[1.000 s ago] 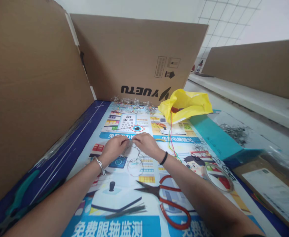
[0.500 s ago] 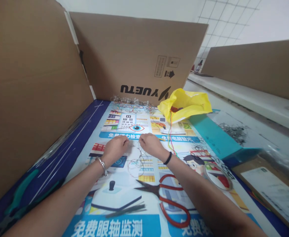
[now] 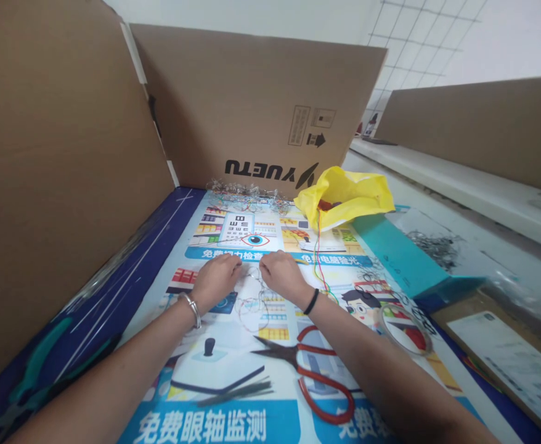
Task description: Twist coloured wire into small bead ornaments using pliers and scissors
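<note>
My left hand (image 3: 217, 280) and my right hand (image 3: 283, 274) face each other over the printed sheet, a short gap between them. Both have their fingers closed in a pinch. Thin wire (image 3: 254, 305) runs between them and droops in loose loops; its ends are hidden by the fingers. Below my hands lie red-handled scissors (image 3: 326, 376), blades pointing left. A small bundle of dark wire pieces (image 3: 238, 391) rests left of the scissors' handles. Red, green and yellow cords (image 3: 317, 259) trail from a yellow bag (image 3: 353, 194) past my right hand.
Cardboard walls (image 3: 252, 92) stand at the back and left. Tangled wire pieces (image 3: 247, 194) lie along the back edge. Teal-handled pliers (image 3: 42, 364) are at lower left. A clear tape roll (image 3: 404, 330) and a teal box (image 3: 400, 259) are on the right, with dark wire bits (image 3: 434, 246) beyond.
My hands stay nearly in place, with only a slight shift of the fingers. The wire loops between them hang a little differently.
</note>
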A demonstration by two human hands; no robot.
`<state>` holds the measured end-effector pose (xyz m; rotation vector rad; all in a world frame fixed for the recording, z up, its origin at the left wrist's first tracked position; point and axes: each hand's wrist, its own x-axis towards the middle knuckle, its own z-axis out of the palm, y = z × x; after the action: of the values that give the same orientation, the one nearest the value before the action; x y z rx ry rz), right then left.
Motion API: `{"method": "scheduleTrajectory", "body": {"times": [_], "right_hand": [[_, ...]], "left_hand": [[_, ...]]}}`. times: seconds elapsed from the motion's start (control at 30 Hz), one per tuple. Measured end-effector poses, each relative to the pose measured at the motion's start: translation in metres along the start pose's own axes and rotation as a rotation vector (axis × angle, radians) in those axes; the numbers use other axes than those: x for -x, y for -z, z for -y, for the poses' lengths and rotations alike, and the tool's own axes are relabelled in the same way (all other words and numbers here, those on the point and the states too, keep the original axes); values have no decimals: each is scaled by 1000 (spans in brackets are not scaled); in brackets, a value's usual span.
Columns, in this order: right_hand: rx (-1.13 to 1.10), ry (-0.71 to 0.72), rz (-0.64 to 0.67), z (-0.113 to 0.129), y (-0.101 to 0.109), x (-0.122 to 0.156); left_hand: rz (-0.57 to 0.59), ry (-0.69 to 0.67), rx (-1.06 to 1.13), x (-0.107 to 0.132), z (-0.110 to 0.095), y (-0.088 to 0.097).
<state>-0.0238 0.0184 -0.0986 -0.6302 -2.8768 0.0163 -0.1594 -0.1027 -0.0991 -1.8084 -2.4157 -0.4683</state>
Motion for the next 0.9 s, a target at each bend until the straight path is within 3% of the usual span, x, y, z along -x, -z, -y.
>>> {"method": "scheduleTrajectory", "body": {"times": [0.33,0.63,0.77,0.9], "right_hand": [[-25,14,-33,0,-3,1],[-135,170,-17,-4,-2,-13],[-188,238,-2,-7,0,-10],[-194,286,25,-10,5,-3]], "left_hand": [[-3,35,-72,-2,-4,-4],[-42,121,-44,-13,11,-8],[-42,61,6,-12,18,-8],[-65,-95,168,-7,22,3]]}}
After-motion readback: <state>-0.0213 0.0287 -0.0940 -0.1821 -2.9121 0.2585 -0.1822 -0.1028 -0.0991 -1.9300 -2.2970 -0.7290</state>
